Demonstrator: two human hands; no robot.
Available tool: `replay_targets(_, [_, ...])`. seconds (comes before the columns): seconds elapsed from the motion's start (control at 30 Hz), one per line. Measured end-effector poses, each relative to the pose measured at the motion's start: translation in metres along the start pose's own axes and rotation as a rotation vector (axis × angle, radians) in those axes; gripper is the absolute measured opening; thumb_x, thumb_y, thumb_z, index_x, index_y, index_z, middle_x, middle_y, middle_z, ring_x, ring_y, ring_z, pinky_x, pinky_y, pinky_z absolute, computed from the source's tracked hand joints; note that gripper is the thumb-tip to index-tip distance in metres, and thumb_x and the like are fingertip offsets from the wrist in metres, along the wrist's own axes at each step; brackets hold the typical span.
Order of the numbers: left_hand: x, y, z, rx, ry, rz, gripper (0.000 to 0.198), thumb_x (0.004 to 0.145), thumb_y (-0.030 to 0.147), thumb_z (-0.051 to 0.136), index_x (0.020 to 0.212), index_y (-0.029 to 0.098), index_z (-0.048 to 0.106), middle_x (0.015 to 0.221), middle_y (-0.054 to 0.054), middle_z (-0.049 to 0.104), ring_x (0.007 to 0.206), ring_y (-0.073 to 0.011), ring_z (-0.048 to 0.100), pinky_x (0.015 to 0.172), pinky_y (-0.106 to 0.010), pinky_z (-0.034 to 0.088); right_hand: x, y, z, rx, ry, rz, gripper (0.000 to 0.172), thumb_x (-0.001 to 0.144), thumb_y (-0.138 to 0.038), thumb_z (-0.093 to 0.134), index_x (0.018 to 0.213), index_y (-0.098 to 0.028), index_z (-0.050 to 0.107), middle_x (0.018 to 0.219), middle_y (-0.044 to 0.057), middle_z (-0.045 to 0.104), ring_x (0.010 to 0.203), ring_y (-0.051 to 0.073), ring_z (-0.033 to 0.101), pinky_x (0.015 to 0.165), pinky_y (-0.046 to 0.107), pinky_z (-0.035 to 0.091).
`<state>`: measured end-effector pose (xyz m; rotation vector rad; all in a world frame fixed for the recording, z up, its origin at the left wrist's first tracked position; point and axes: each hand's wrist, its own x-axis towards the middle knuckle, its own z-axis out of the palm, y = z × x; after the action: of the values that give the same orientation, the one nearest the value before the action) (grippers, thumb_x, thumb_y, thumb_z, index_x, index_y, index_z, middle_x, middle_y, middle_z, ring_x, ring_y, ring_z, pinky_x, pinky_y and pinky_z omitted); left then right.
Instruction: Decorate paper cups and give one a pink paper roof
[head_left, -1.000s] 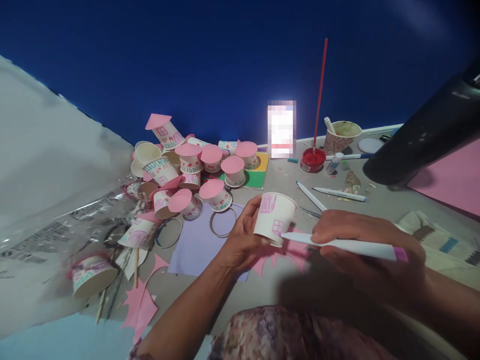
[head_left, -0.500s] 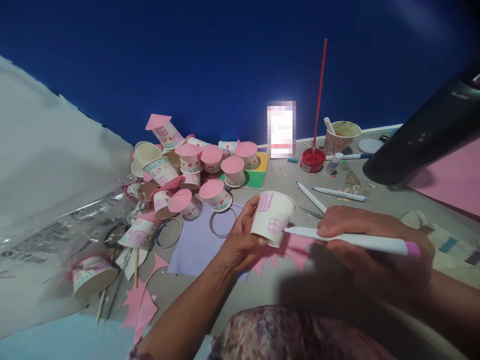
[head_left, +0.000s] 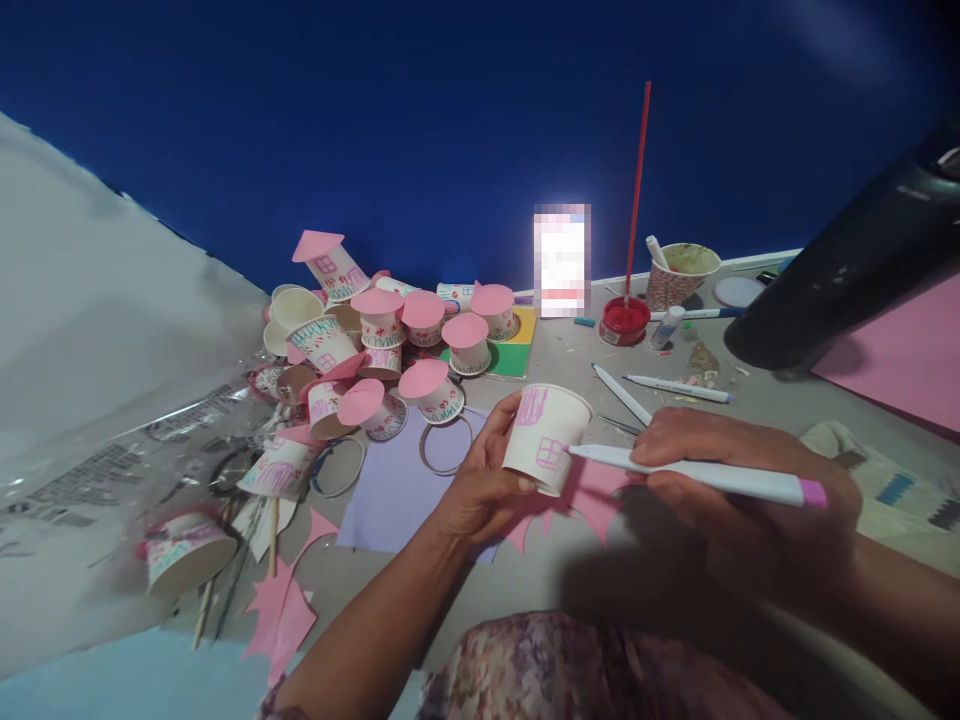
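Observation:
Tilted in my left hand (head_left: 480, 480) is a white paper cup (head_left: 553, 420), its wall marked with a purple window and a striped purple patch. Fingers and thumb grip the cup from its left and lower side. My right hand (head_left: 757, 490) is closed around a white felt-tip marker (head_left: 720, 478) with a pink-purple end. The marker's tip meets the cup, or nearly so, at the right edge of the drawn window. Behind the cup lie pink paper scraps (head_left: 592, 500) and a lilac sheet (head_left: 397, 500).
Decorated cups with pink cone tops (head_left: 424, 315) crowd the left back, beside crumpled clear plastic (head_left: 172, 430). Loose markers (head_left: 679, 387), a glue stick (head_left: 667, 327), a red pot (head_left: 625, 320) with a brush and a patterned cup (head_left: 679, 280) stand right. A dark cylinder (head_left: 840, 240) leans in.
The marker's tip has shifted slightly up on the cup, and my right hand has moved a little left. The cup has barely moved.

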<state>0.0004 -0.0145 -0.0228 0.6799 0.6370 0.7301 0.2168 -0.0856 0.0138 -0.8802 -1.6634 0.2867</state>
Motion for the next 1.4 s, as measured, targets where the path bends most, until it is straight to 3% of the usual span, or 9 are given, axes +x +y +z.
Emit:
replay_targets(0.23, [0.0,0.001,0.001,0.0,-0.01,-0.004,0.09,0.049,0.01,0.084,0.134,0.028,0.06,0.126,-0.008,0.068,0.105,-0.0282,0.067,0.091,-0.039,0.05,-0.001,0.0,-0.001,0.042,-0.052,-0.014,0.022,0.088,-0.005,0.068,0.105,-0.018,0.069,0.08,0.005,0.075,0.068,0.021,0.07,0.059,0.034,0.056])
replay_targets(0.67, [0.0,0.001,0.002,0.0,0.022,0.023,0.088,0.048,0.007,0.083,0.131,0.025,0.063,0.123,-0.008,0.071,0.099,-0.0241,0.067,0.084,-0.033,0.051,-0.002,-0.002,-0.001,0.105,-0.107,0.023,0.017,0.091,-0.01,0.068,0.106,-0.019,0.07,0.076,0.004,0.074,0.064,0.019,0.068,0.06,0.033,0.056])
replay_targets(0.97, [0.001,-0.002,0.001,0.021,-0.072,0.017,0.086,0.052,0.008,0.083,0.132,0.027,0.061,0.125,-0.007,0.071,0.105,-0.0299,0.071,0.082,-0.036,0.057,0.003,-0.003,-0.001,0.109,-0.113,-0.012,0.02,0.092,-0.008,0.066,0.108,-0.02,0.07,0.077,0.004,0.074,0.066,0.02,0.07,0.062,0.033,0.058])
replay_targets(1.2, [0.003,-0.004,0.0,0.013,-0.092,-0.019,0.082,0.05,0.006,0.084,0.127,0.025,0.065,0.117,-0.006,0.073,0.092,-0.024,0.071,0.068,-0.028,0.057,0.005,-0.006,-0.001,0.13,-0.117,0.002,0.017,0.091,-0.007,0.066,0.104,-0.017,0.071,0.078,0.005,0.075,0.066,0.018,0.07,0.06,0.031,0.058])
replay_targets(1.4, [0.003,-0.006,0.002,-0.001,-0.091,-0.044,0.082,0.049,0.004,0.082,0.127,0.024,0.065,0.125,-0.007,0.071,0.098,-0.0241,0.071,0.075,-0.028,0.055,0.008,-0.007,0.001,0.125,-0.109,-0.011,0.018,0.092,-0.007,0.065,0.104,-0.019,0.071,0.078,0.004,0.076,0.065,0.018,0.072,0.061,0.03,0.059])
